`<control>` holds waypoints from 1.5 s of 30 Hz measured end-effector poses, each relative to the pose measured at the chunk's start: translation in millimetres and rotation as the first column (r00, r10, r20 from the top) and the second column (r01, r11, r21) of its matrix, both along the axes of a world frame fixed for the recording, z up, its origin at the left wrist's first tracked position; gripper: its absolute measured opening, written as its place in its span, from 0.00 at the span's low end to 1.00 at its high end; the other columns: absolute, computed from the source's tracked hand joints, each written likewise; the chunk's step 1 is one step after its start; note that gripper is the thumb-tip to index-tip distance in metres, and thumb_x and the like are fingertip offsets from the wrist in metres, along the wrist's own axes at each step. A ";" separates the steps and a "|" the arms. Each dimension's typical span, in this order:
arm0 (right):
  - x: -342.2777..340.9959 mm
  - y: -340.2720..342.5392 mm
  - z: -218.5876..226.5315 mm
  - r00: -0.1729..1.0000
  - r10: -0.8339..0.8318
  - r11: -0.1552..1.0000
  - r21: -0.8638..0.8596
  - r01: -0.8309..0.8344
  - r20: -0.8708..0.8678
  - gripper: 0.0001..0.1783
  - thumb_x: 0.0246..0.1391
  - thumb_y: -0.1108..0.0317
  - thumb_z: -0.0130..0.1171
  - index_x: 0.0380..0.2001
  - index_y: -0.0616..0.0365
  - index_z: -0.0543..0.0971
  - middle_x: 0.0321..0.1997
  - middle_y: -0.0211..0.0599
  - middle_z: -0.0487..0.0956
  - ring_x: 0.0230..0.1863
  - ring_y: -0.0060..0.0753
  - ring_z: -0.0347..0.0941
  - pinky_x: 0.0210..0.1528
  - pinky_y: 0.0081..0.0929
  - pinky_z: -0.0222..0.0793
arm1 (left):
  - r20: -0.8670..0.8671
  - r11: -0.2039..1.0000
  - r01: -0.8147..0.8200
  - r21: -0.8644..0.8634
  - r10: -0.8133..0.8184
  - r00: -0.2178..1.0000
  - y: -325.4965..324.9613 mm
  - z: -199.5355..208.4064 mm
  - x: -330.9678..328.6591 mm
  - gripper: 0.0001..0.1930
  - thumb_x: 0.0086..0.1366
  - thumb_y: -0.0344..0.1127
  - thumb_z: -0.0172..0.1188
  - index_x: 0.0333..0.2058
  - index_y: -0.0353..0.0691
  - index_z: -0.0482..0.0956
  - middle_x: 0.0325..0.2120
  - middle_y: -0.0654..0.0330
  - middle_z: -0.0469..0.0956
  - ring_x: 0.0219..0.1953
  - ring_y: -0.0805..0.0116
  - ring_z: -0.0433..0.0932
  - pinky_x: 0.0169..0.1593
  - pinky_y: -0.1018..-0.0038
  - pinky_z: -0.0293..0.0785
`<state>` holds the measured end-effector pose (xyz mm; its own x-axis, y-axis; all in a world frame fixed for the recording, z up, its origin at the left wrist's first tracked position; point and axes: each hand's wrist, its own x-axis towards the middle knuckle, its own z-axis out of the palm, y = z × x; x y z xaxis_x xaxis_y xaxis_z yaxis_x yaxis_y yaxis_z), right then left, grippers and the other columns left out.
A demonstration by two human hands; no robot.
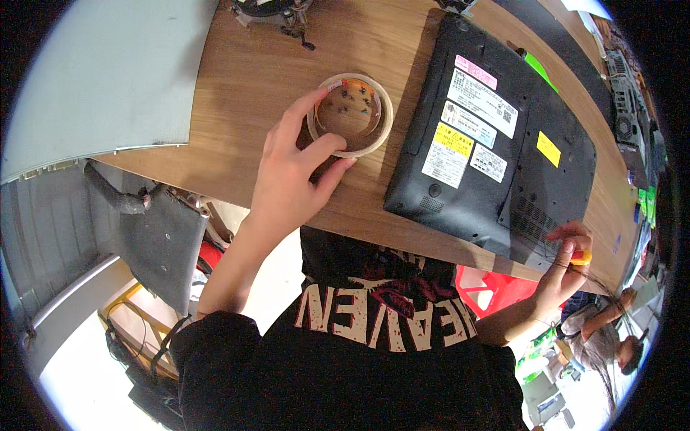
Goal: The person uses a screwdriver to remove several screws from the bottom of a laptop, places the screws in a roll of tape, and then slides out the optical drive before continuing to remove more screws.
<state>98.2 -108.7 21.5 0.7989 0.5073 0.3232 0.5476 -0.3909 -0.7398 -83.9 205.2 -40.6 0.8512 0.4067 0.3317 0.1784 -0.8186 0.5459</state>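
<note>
On the wooden table, my left hand (287, 165) grips a round ring (387, 118), which looks like a roll of tape. Its fingertips and thumb are on the pale rim. Several small dark screws (348, 100) lie inside the ring. A black laptop (496, 188) rests upside down to the right, with its vented base and labels facing up. My right hand (562, 273) is closed around a screwdriver with a yellow and red handle (581, 257), at the laptop's near right corner. The screwdriver's tip is too thin to make out.
A pale panel (108, 72) covers the table's left end. Dark parts (269, 11) sit at the far edge. Beyond the laptop lies a bright green object (539, 70). A grey chair (159, 248) stands at the left; another person (604, 330) is at the lower right.
</note>
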 end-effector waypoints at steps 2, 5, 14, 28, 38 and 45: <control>-1.7 3.1 1.5 0.999 -0.031 0.999 -0.013 0.031 0.012 0.09 0.58 0.67 0.46 0.26 0.59 0.65 0.34 0.41 0.70 0.32 0.28 0.66 0.38 0.25 0.62 | 0.008 1.000 0.008 -0.020 -0.008 1.000 1.1 -1.3 -3.4 0.09 0.47 0.33 0.65 0.30 0.43 0.77 0.55 0.51 0.61 0.51 0.50 0.67 0.50 0.63 0.66; -2.4 -1.1 5.9 0.998 -0.055 0.998 -0.005 0.056 0.027 0.11 0.57 0.64 0.46 0.25 0.60 0.64 0.32 0.43 0.70 0.31 0.29 0.66 0.37 0.26 0.61 | 0.101 0.992 -0.029 -0.123 0.042 0.994 0.4 -3.9 -5.6 0.12 0.47 0.32 0.66 0.32 0.44 0.77 0.55 0.50 0.61 0.52 0.51 0.66 0.51 0.65 0.66; 5.9 -27.0 13.1 0.993 -0.107 0.993 0.050 0.104 0.046 0.14 0.58 0.59 0.46 0.24 0.58 0.63 0.31 0.44 0.69 0.31 0.31 0.64 0.36 0.27 0.61 | 0.001 0.999 -0.019 0.038 0.019 1.000 21.7 27.2 -0.6 0.08 0.44 0.29 0.65 0.26 0.40 0.78 0.43 0.59 0.69 0.46 0.58 0.67 0.44 0.66 0.66; -4.3 -57.8 9.8 0.972 -0.234 0.952 0.213 0.221 0.035 0.19 0.57 0.55 0.48 0.24 0.61 0.63 0.32 0.46 0.69 0.29 0.32 0.66 0.37 0.28 0.62 | -0.431 0.961 0.160 0.227 -0.048 0.901 16.6 42.9 45.4 0.03 0.40 0.29 0.63 0.16 0.40 0.76 0.36 0.62 0.69 0.44 0.61 0.67 0.43 0.64 0.62; -7.4 -105.4 -8.0 0.979 -0.204 0.957 0.209 0.201 -0.007 0.15 0.59 0.58 0.47 0.29 0.61 0.67 0.36 0.43 0.69 0.31 0.33 0.66 0.34 0.27 0.62 | -0.474 0.935 0.196 0.294 -0.036 0.880 8.7 49.2 53.9 0.05 0.40 0.30 0.60 0.14 0.38 0.73 0.31 0.58 0.66 0.41 0.59 0.66 0.42 0.64 0.65; -12.6 -104.0 -1.2 0.988 -0.152 0.961 0.233 0.152 -0.018 0.12 0.59 0.62 0.46 0.27 0.59 0.64 0.35 0.43 0.69 0.31 0.32 0.65 0.35 0.26 0.61 | -0.528 0.860 0.296 0.416 -0.036 0.848 4.7 53.5 62.6 0.08 0.40 0.32 0.60 0.13 0.36 0.72 0.32 0.56 0.67 0.41 0.58 0.66 0.42 0.63 0.65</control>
<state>85.6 -212.7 20.2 0.8608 0.2908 0.4177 0.4949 -0.2867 -0.8203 -21.3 210.0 12.9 0.9881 0.1500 -0.0350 0.1489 -0.9884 -0.0312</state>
